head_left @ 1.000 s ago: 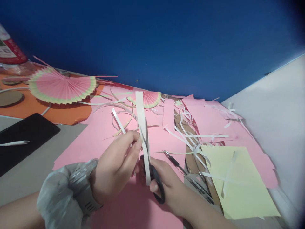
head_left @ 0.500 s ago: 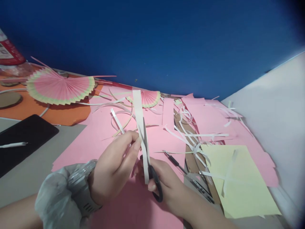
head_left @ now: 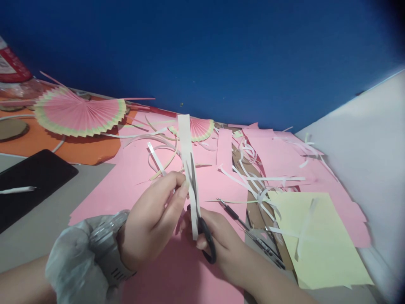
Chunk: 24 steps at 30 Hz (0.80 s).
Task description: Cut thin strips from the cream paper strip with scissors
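Note:
My left hand pinches the left edge of an upright white paper strip between thumb and fingers. Black-handled scissors are in my right hand, whose fingers wrap round the handle. The scissor blades point up and away from me and lie along the strip, which is split lengthwise below its top part. Pink paper spreads beneath both hands. Behind the strip's top is a small pink fan with a yellow-green edge.
A larger pleated fan lies on orange paper at left, near a black tablet and a red-labelled bottle. Pens, thin paper scraps and a pale yellow sheet are at right. A blue wall stands behind.
The scissor blades have moved slightly up along the strip, and the cut reaches a little higher. Both hands keep nearly the same place and grip.

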### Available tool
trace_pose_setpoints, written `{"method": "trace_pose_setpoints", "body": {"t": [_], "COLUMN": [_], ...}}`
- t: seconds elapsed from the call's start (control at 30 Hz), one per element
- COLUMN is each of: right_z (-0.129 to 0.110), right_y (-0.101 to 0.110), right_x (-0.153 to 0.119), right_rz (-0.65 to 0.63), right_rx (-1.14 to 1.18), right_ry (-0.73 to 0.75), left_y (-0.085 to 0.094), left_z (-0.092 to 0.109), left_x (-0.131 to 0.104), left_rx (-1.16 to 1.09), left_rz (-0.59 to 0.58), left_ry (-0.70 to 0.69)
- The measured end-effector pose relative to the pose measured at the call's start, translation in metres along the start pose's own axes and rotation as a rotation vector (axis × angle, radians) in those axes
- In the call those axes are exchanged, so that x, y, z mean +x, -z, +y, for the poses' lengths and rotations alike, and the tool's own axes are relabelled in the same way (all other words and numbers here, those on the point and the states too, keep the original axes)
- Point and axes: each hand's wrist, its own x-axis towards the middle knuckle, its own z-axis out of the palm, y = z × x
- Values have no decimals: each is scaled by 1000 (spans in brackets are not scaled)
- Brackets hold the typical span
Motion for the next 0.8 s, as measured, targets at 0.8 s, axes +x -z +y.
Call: {"method": "trace_pose_setpoints", "body": {"t": [0.8], "right_z": [1], "right_y": [1], "right_x": [0], "right_rz": [-12], "right_rx": [-43], "right_ry": [-19], "left_y": [5], "left_z": [6], "left_x": [0], "left_rx": [43], "left_rz": [127], "left_ry": [-94]}}
